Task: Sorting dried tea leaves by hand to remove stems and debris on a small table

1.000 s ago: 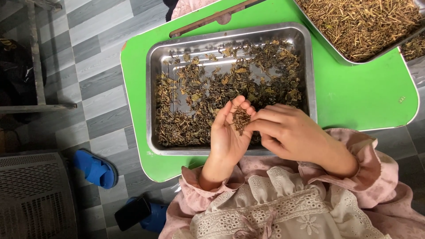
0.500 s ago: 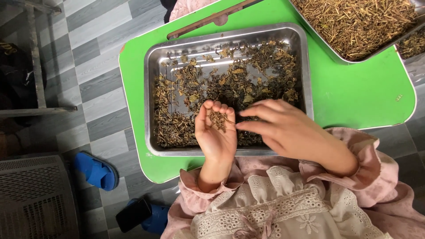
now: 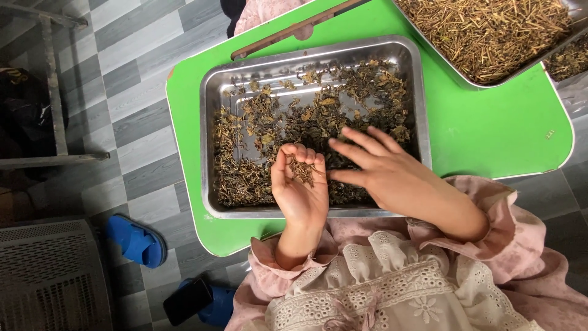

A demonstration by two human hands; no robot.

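A small pile of dried leaves [image 3: 301,170] is cupped in the left hand [image 3: 299,187] (palm up, fingers curled) over the steel tray's [image 3: 211,122] near edge; the right hand [image 3: 383,171] is spread flat, fingers released, just beside it.

The person wears a pale pink dress with long sleeves; each sleeve ends in a gathered, ruffled cuff, one at the left hand [image 3: 300,193] and one at the right hand [image 3: 392,175]; below the cuffs, the chest carries a cream panel of openwork lace with scalloped edges and small flower motifs; both hands are bare, without rings or bands.
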